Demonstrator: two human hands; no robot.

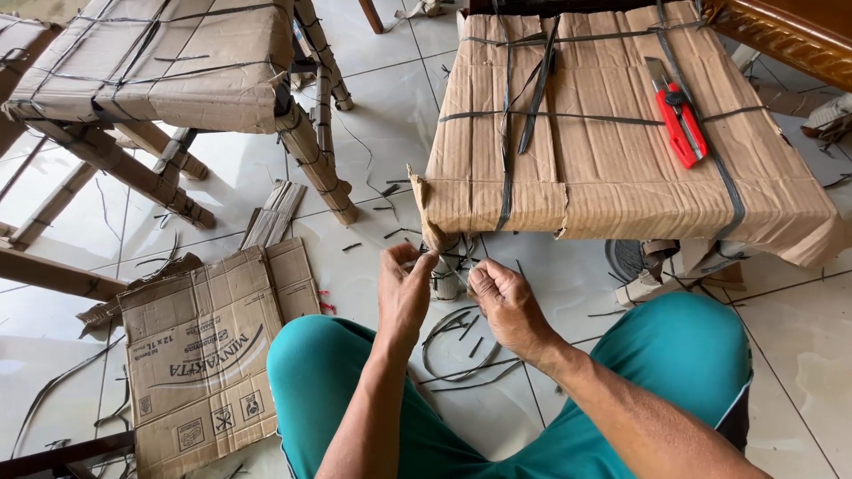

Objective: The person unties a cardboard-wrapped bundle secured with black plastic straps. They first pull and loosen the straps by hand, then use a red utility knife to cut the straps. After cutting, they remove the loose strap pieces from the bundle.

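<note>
From my head camera, my left hand (404,288) pinches a thin dark strap (426,259) at the corner of the cardboard-wrapped chair seat (612,151) — fingers narrow, gripping it. My right hand (508,306) is curled just beside it; what it holds I cannot tell. A red utility knife (679,120) lies on the seat, a flattened cardboard box (204,355) on the tiled floor (799,355).

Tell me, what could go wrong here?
The red cutter lies on sloping cardboard, seemingly with its blade out; a bump could slide it off toward the knees. The strap that the left hand and right hand are working at looks thin and stiff, so it might nick a finger. Strap scraps on the glossy tiles could make someone slip.
</note>
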